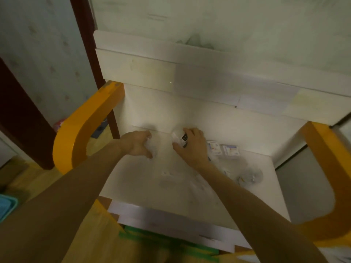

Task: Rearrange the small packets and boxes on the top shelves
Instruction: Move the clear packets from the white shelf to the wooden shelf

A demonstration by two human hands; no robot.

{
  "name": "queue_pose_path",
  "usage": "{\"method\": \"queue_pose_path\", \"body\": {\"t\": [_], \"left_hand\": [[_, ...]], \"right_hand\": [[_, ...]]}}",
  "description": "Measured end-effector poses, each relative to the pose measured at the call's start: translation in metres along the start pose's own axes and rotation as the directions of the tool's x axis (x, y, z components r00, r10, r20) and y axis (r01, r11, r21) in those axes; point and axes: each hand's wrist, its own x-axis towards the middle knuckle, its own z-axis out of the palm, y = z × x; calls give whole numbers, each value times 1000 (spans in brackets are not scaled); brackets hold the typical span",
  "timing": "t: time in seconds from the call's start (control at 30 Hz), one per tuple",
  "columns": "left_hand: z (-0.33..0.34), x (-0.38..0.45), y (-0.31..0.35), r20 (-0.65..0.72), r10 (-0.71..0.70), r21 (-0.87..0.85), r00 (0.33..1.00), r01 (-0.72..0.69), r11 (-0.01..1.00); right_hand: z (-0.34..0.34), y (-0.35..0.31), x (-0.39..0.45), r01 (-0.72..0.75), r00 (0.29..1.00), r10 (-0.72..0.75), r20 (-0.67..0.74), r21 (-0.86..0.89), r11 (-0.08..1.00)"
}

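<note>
On the white top shelf [171, 186], my right hand [191, 147] grips a small white packet [181, 139] with a black square mark, near the back wall. My left hand [139, 143] is to its left with fingers curled over something pale or clear [152, 147]; blur hides what it is. Two small white boxes with blue and red print [223, 149] lie side by side just right of my right hand. Clear plastic wrappers [248, 174] lie at the shelf's right side.
Orange curved side rails [79, 126] flank the shelf left and right. A white back panel [190, 76] rises behind it. Below the front edge there is a green part [161, 238]. A dark door frame [83, 35] and wallpapered wall stand to the left.
</note>
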Motion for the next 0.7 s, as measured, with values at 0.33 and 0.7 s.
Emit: {"method": "queue_pose_path", "body": {"t": [0.33, 0.7], "left_hand": [[-30, -52, 21, -210, 91, -110, 974, -116, 987], [-32, -99, 106, -257, 262, -65, 930, -287, 956]], "right_hand": [[-66, -12, -54, -193, 961, 208, -182, 95, 977], [-172, 5, -142, -302, 888, 291, -355, 25, 953]]}}
